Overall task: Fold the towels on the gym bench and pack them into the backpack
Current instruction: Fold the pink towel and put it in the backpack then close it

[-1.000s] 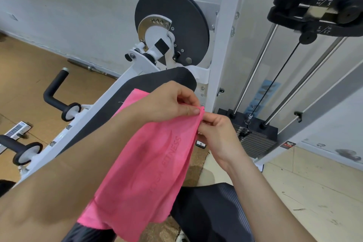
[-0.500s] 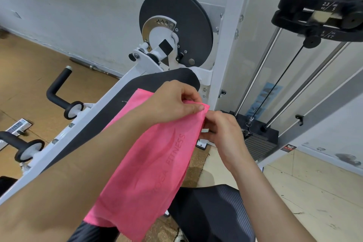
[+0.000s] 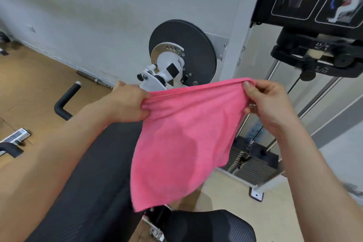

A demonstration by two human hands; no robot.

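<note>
A pink towel [image 3: 184, 139] hangs in the air in front of me, stretched along its top edge between my two hands. My left hand [image 3: 129, 102] pinches the top left corner and my right hand [image 3: 269, 102] pinches the top right corner. The cloth drops to a point above the black padded gym bench [image 3: 94, 182], which runs under my left forearm. A black rounded shape [image 3: 208, 226] lies at the bottom centre; I cannot tell whether it is the backpack.
Behind the towel stands a white machine frame with a black round disc [image 3: 182, 53]. The weight stack [image 3: 253, 163] with cable and guide rods is at the right. Black foam roller arms [image 3: 66, 102] stick out at left over the wooden floor.
My hands have moved apart and upward, spreading the towel's top edge wide. Before, both hands pinched it close together at one corner and it hung folded over the bench.
</note>
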